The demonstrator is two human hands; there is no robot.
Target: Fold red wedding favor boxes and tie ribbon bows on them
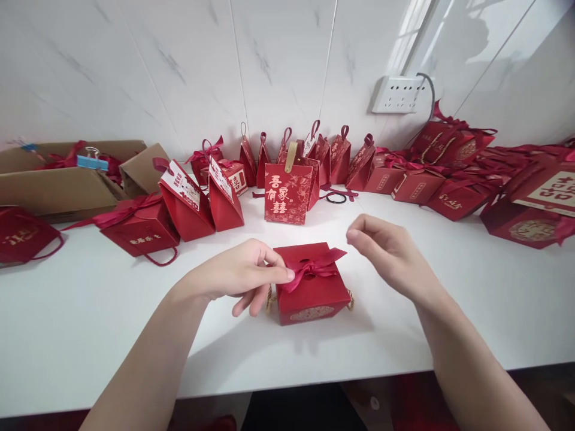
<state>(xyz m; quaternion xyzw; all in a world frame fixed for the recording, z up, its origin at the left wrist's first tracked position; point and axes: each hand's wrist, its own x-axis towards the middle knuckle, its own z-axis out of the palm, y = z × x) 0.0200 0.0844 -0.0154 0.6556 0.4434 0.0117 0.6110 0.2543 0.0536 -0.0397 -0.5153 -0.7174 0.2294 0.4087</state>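
Has the left hand (245, 272) pinched, thumb against finger, on the left end of a dark pink bow (323, 266). Holds the right hand (381, 254) raised near the bow's other end, well apart from the left, fingers curled toward the thumb; cannot tell if fingertips and thumb meet. Sits below the bow: a red box (305, 299), upright near the front edge of the white worktop (67, 335), with gold cord (350, 299) at both sides and a round pale pattern on its front. Stands just behind the box: a red bag (287, 194) with a gold tab, near a black ring (336, 202). Lean to the left: two tented bags (193, 222) with pale labels. Lie farther left and right: an open cardboard box (49, 191) and piled red boxes (462, 197).
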